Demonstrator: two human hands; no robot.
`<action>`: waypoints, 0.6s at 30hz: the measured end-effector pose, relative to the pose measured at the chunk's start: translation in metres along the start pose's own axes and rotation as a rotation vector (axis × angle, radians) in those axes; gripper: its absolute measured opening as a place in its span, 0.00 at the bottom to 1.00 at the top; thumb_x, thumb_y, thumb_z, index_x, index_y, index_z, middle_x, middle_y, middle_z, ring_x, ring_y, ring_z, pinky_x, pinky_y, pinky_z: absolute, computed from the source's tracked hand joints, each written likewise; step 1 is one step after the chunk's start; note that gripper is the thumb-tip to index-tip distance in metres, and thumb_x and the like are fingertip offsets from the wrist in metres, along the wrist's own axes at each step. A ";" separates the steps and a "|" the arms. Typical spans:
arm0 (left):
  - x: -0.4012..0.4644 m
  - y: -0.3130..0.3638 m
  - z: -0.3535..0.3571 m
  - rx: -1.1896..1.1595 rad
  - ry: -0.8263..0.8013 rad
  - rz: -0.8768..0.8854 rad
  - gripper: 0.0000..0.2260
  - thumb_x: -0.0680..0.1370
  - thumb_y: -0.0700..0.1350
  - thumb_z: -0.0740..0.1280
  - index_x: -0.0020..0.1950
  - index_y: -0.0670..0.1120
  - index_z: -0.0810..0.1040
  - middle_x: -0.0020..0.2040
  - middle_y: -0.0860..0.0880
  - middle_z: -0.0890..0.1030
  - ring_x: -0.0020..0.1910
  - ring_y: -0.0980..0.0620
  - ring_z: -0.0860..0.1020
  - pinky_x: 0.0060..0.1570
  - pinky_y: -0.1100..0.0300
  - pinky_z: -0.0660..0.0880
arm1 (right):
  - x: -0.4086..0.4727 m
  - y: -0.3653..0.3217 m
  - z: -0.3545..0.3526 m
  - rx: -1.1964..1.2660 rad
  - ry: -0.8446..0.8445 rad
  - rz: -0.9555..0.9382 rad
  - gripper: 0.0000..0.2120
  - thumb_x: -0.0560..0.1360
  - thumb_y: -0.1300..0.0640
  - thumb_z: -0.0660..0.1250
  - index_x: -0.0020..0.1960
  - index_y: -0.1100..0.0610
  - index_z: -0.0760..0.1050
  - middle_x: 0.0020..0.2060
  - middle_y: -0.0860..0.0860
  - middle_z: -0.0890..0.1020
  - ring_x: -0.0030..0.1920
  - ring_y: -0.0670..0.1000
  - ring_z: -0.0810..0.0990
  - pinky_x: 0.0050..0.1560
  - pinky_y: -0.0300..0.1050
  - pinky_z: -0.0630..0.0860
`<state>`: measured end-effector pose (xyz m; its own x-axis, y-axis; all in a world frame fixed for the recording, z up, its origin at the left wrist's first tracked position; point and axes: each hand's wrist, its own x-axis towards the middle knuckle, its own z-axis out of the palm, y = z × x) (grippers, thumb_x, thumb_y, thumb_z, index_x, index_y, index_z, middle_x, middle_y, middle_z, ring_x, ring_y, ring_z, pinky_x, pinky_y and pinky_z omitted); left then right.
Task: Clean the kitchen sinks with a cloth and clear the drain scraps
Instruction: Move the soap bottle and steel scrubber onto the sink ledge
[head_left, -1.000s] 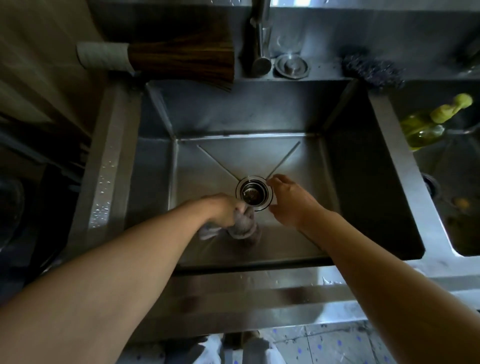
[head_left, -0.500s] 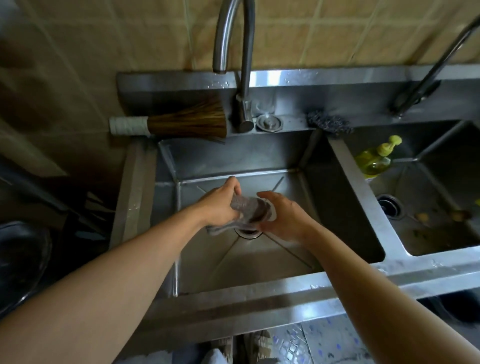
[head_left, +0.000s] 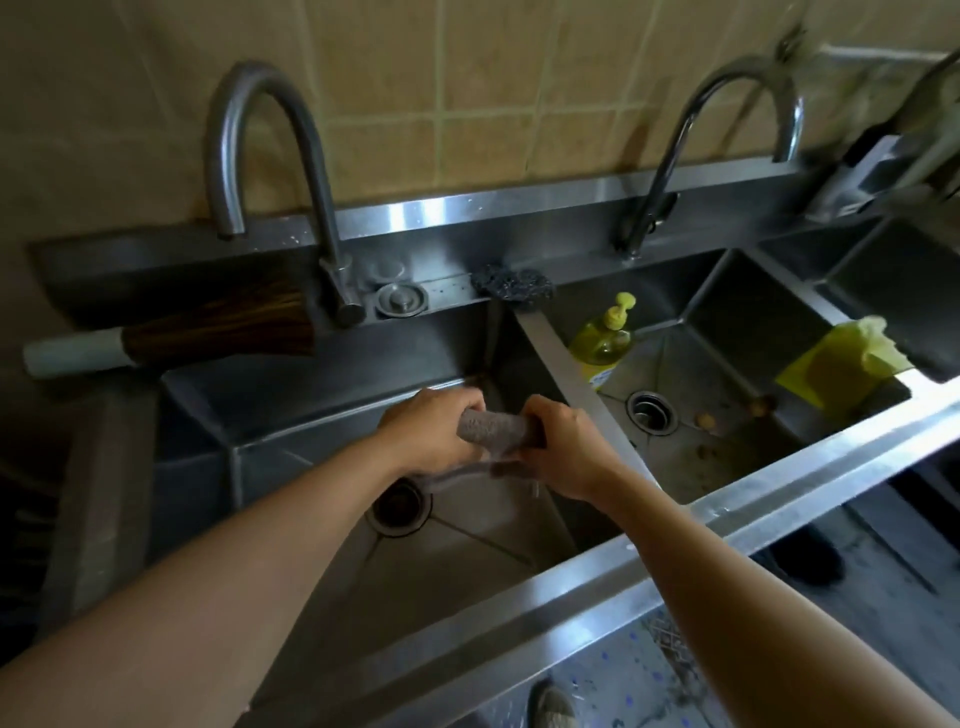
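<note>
Cloth (head_left: 496, 428), grey and rolled into a tight bundle, is sitting between my 2 hands above the left sink (head_left: 467, 545), with a loose end hanging down under it. My left hand (head_left: 426, 434) is keeping its grip curled around the left end, and my right hand (head_left: 563, 449) is clamping its grip on the right end. Below them the left drain (head_left: 400, 506) is showing dark and open. Past the divider, the right sink (head_left: 727, 415) is holding its own drain (head_left: 652, 410), a few brown scraps (head_left: 704, 420) beside it, a yellow soap bottle (head_left: 602, 343) and a yellow rag (head_left: 841, 364). Farther back, a brush (head_left: 171, 338) and a dark scourer (head_left: 511, 283) are lying on the ledge under 2 faucets (head_left: 270, 171).
</note>
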<state>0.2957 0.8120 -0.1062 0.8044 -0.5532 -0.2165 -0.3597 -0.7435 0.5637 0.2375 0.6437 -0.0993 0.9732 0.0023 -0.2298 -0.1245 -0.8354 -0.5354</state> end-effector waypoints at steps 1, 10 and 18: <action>0.008 0.006 0.003 0.012 -0.013 0.011 0.12 0.68 0.52 0.72 0.35 0.54 0.68 0.34 0.57 0.72 0.38 0.54 0.72 0.33 0.60 0.63 | 0.002 0.008 -0.007 -0.012 0.010 0.002 0.14 0.70 0.51 0.73 0.47 0.51 0.68 0.39 0.45 0.73 0.39 0.45 0.72 0.32 0.32 0.64; 0.080 0.072 0.047 -0.321 0.027 -0.238 0.11 0.73 0.45 0.70 0.50 0.51 0.70 0.45 0.52 0.75 0.43 0.54 0.73 0.38 0.59 0.68 | 0.032 0.108 -0.076 0.047 -0.031 0.073 0.16 0.74 0.59 0.68 0.60 0.56 0.69 0.52 0.55 0.78 0.52 0.55 0.78 0.51 0.47 0.76; 0.116 0.114 0.101 -0.390 0.158 -0.531 0.12 0.77 0.41 0.64 0.54 0.48 0.62 0.43 0.52 0.67 0.37 0.58 0.68 0.31 0.65 0.63 | 0.062 0.177 -0.087 0.068 -0.134 0.070 0.15 0.75 0.60 0.65 0.60 0.55 0.66 0.53 0.59 0.78 0.49 0.58 0.77 0.47 0.46 0.73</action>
<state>0.3002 0.6254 -0.1476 0.8949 -0.0668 -0.4413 0.2766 -0.6931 0.6657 0.2930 0.4482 -0.1374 0.9280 0.0225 -0.3720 -0.2080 -0.7968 -0.5672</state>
